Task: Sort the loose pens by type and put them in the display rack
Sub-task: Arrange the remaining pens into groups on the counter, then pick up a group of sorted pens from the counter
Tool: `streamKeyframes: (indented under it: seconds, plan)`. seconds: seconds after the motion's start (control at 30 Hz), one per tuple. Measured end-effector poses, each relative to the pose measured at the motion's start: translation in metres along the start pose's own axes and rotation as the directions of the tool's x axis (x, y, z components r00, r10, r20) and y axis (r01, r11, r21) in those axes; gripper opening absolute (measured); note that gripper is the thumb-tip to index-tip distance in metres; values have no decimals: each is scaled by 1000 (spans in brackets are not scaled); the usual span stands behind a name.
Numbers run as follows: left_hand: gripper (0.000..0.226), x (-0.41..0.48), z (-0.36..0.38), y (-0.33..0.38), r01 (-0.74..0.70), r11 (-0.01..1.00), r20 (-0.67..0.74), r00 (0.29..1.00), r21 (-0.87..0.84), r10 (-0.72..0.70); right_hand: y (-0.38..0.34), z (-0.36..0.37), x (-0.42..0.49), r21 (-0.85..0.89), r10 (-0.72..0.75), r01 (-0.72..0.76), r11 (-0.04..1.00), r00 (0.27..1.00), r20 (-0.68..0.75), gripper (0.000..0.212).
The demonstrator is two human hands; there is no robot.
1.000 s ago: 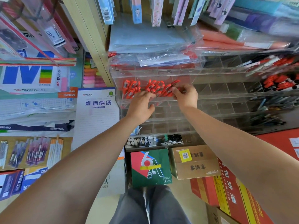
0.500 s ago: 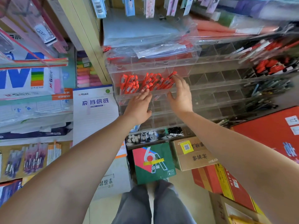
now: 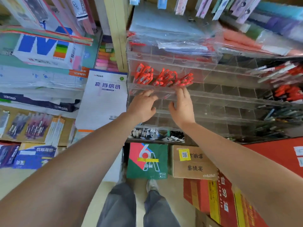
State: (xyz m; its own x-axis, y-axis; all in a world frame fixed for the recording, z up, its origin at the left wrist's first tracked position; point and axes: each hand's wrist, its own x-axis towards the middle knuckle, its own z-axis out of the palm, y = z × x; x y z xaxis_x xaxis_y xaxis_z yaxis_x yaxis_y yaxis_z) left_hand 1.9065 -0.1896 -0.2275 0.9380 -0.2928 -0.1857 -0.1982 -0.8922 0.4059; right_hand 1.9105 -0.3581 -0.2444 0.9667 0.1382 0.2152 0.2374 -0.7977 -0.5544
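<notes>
Two hands are up at the display rack (image 3: 213, 95), a clear, tiered case of small compartments. The red pens (image 3: 164, 77) sit in its second tier from the top as three bunches in three neighbouring compartments at the left end. The single pens in each bunch are too blurred to count.

Their long axes slant from lower left to upper right, and the upper ends stick out above the clear front wall. The third bunch leans lowest, towards the right.

The left hand (image 3: 142, 107) is just below the first two bunches, its grip spread and holding nothing, with its fingertips at the tier's front lip. The right hand (image 3: 182, 108) is beside it under the third bunch, its grip likewise spread and empty. Whether either hand presses the lip cannot be told.

Further right the rack holds one more cluster of red pens (image 3: 288, 94) and, below it, a heap of dark pens (image 3: 278, 115). Two boxes stand under the rack, one green (image 3: 147, 161) and one brown (image 3: 193, 163).
</notes>
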Motion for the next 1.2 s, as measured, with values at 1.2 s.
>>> streamKeyframes:
  seconds: [1.2]
  plan:
    - [28, -476, -51, -666, 742, 610, 0, 635, -277, -773, -583, 548, -78, 188, -222, 118, 975, 522, 824, 25]
